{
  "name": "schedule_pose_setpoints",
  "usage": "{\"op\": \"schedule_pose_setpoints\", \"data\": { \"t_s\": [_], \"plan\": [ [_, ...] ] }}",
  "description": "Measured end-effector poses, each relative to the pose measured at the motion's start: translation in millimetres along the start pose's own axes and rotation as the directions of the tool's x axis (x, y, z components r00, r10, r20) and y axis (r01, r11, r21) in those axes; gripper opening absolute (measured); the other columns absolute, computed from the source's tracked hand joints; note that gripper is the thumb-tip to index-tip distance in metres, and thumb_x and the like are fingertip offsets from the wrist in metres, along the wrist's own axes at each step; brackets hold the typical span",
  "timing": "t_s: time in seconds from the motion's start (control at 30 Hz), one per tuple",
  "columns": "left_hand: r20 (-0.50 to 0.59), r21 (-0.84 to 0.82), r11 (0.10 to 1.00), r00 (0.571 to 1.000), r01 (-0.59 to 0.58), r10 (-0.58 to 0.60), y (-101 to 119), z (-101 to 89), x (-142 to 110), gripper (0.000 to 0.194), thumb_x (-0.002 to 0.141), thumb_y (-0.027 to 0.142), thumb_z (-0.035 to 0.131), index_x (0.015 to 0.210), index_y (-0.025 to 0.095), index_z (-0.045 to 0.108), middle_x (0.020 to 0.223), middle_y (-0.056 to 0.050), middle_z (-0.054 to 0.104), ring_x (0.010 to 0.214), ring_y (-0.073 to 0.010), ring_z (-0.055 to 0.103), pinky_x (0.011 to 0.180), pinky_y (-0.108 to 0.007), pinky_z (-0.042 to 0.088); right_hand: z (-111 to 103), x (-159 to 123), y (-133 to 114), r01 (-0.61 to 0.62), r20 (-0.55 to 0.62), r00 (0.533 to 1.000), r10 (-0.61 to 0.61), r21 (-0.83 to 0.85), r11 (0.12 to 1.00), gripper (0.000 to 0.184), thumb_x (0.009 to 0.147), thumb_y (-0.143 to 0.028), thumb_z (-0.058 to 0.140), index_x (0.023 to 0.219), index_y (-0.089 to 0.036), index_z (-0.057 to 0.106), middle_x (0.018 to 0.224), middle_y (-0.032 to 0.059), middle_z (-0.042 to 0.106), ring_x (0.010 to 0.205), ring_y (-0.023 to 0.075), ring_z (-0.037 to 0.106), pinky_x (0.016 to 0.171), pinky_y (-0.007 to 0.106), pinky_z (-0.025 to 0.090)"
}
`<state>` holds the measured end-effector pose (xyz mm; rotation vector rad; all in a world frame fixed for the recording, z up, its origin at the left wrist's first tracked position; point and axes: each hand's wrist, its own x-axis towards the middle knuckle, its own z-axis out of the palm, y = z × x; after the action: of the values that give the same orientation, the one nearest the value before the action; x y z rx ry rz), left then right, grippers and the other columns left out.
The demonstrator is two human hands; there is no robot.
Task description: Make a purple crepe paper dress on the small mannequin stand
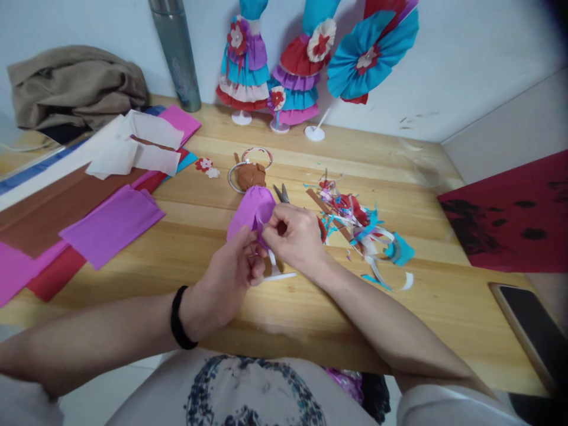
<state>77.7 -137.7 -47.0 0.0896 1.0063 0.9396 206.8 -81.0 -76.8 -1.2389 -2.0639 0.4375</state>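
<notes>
A small dress form lies on the wooden table, with a brown paper top [252,176] and a gathered purple crepe paper skirt [249,208]. My left hand [228,275], with a black band at the wrist, pinches the skirt's lower edge. Against the skirt's right side, my right hand [295,234] is closed, thumb and forefinger pressed together on the purple paper. Between the hands shows the form's white stand [276,273]. Scissors [282,193] lie partly under my right hand, blades pointing away from me. My fingers hide part of the skirt.
Coloured paper sheets [113,222] are piled at left, near paper flowers [206,166] and wire rings [258,155]. Paper scraps [350,213] lie at right. Along the wall stand a bottle [176,56] and paper-dressed forms [244,65]. A phone [528,325] rests at the right edge.
</notes>
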Motion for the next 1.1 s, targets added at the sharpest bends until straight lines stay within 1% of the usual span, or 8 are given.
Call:
{"op": "schedule_pose_setpoints", "data": {
  "t_s": [0.1, 0.23, 0.37, 0.47, 0.63, 0.77, 0.83, 1.1],
  "plan": [
    [-0.018, 0.038, 0.999, 0.999, -0.025, 0.026, -1, 1.9, 1, 0.027, 0.095, 0.034, 0.047, 0.08, 0.014, 0.056, 0.063, 0.001, 0.052, 0.041, -0.005, 0.039, 0.04, -0.017, 0.027, 1, 0, 1, 0.009, -0.007, 1.0, -0.009, -0.004, 1.0, 0.016, 0.064, -0.013, 0.05, 0.055, -0.022, 0.04, 0.052, -0.0029, 0.049, 0.049, 0.0116, 0.045, 0.052, 0.025, 0.033],
    [-0.015, 0.138, 0.987, 0.996, -0.081, 0.084, -2, 4.9, 2, 0.014, 0.087, 0.023, 0.056, 0.076, 0.014, 0.055, 0.064, 0.002, 0.052, 0.043, -0.0039, 0.038, 0.041, -0.017, 0.026, 1, -1, 2, 0.04, -0.018, 0.999, -0.04, -0.012, 0.999, 0.015, 0.066, -0.014, 0.05, 0.056, -0.021, 0.042, 0.053, -0.002, 0.05, 0.049, 0.0123, 0.046, 0.052, 0.026, 0.032],
    [-0.011, 0.125, 0.987, 0.994, -0.103, 0.105, -3, 6.6, 4, 0.012, 0.084, 0.018, 0.054, 0.073, 0.015, 0.053, 0.06, 0.004, 0.048, 0.042, -0.0044, 0.037, 0.041, -0.017, 0.026, 0, -1, 2, 0.062, -0.019, 0.998, -0.062, -0.016, 0.998, 0.016, 0.068, -0.014, 0.05, 0.056, -0.021, 0.043, 0.053, -0.0017, 0.051, 0.05, 0.0126, 0.048, 0.053, 0.026, 0.034],
    [-0.014, 0.116, 0.987, 0.993, -0.112, 0.114, -4, 7.5, 4, 0.012, 0.085, 0.016, 0.052, 0.072, 0.015, 0.052, 0.057, 0.004, 0.046, 0.041, -0.0047, 0.038, 0.041, -0.017, 0.026, 1, -2, 1, 0.062, -0.01, 0.998, -0.062, -0.014, 0.998, 0.016, 0.068, -0.014, 0.05, 0.056, -0.021, 0.042, 0.053, -0.002, 0.05, 0.05, 0.0124, 0.047, 0.053, 0.026, 0.034],
    [-0.03, 0.111, 0.982, 0.987, -0.152, 0.156, -4, 11.3, 7, 0.012, 0.089, 0.012, 0.049, 0.077, 0.015, 0.052, 0.055, 0.005, 0.046, 0.04, -0.0049, 0.037, 0.04, -0.017, 0.026, 1, -2, 1, 0.083, -0.015, 0.996, -0.083, -0.011, 0.997, 0.016, 0.068, -0.012, 0.05, 0.057, -0.021, 0.043, 0.053, -0.0026, 0.05, 0.05, 0.0118, 0.047, 0.053, 0.025, 0.034],
    [-0.049, 0.092, 0.981, 0.983, -0.173, 0.178, -4, 13.9, 11, 0.02, 0.091, 0.013, 0.048, 0.071, 0.017, 0.047, 0.051, 0.006, 0.043, 0.038, -0.0058, 0.036, 0.039, -0.017, 0.025, 1, -2, 1, 0.092, -0.023, 0.995, -0.093, -0.008, 0.996, 0.016, 0.068, -0.011, 0.05, 0.056, -0.021, 0.044, 0.053, -0.0028, 0.049, 0.05, 0.0113, 0.047, 0.053, 0.025, 0.033],
    [-0.05, 0.107, 0.977, 0.98, -0.186, 0.192, -5, 14.3, 13, 0.023, 0.092, 0.013, 0.048, 0.07, 0.017, 0.047, 0.049, 0.006, 0.042, 0.038, -0.006, 0.037, 0.039, -0.017, 0.026, 1, -2, 1, 0.093, -0.025, 0.995, -0.093, -0.007, 0.996, 0.016, 0.068, -0.011, 0.05, 0.057, -0.021, 0.044, 0.054, -0.0027, 0.05, 0.05, 0.0112, 0.047, 0.053, 0.024, 0.034],
    [-0.057, 0.127, 0.972, 0.977, -0.196, 0.204, -2, 13.1, 16, 0.024, 0.093, 0.012, 0.045, 0.07, 0.015, 0.049, 0.053, 0.004, 0.047, 0.039, -0.0052, 0.04, 0.038, -0.017, 0.027, -2, -2, -2, 0.098, -0.012, 0.995, -0.098, -0.031, 0.995, 0.016, 0.068, -0.012, 0.051, 0.058, -0.021, 0.044, 0.056, -0.0016, 0.053, 0.052, 0.0121, 0.05, 0.053, 0.025, 0.035]
  ]
}}
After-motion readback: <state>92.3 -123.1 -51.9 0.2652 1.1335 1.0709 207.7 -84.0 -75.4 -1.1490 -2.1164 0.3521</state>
